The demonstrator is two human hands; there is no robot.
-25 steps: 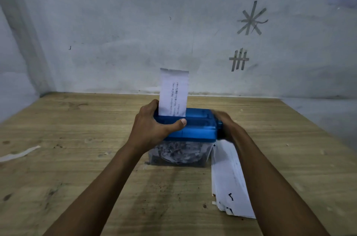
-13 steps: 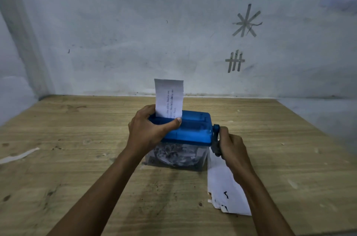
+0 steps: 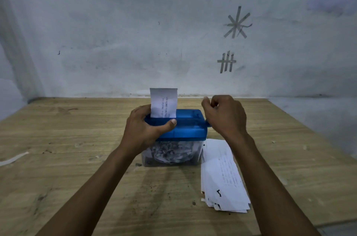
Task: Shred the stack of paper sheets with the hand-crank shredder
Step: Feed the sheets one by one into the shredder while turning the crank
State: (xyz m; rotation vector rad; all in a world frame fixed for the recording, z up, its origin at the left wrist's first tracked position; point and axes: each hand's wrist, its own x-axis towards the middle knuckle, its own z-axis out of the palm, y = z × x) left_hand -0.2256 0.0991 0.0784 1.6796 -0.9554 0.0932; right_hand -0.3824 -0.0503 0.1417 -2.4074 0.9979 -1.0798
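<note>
A small hand-crank shredder with a blue lid and a clear bin full of shreds stands mid-table. A printed paper sheet sticks upright out of its slot. My left hand grips the lid's left end, thumb across the front. My right hand is raised at the lid's right end, fingers curled round the crank handle, which is mostly hidden behind it. The stack of paper sheets lies on the table to the right of the shredder, partly under my right forearm.
The wooden table meets a grey wall at the back, with tape marks on it. A paper strip lies near the left edge. The table's right edge runs diagonally past the stack.
My right hand swung with the crank from low beside the bin up to the top of its turn. The sheet has sunk lower into the slot. My left hand stayed put.
</note>
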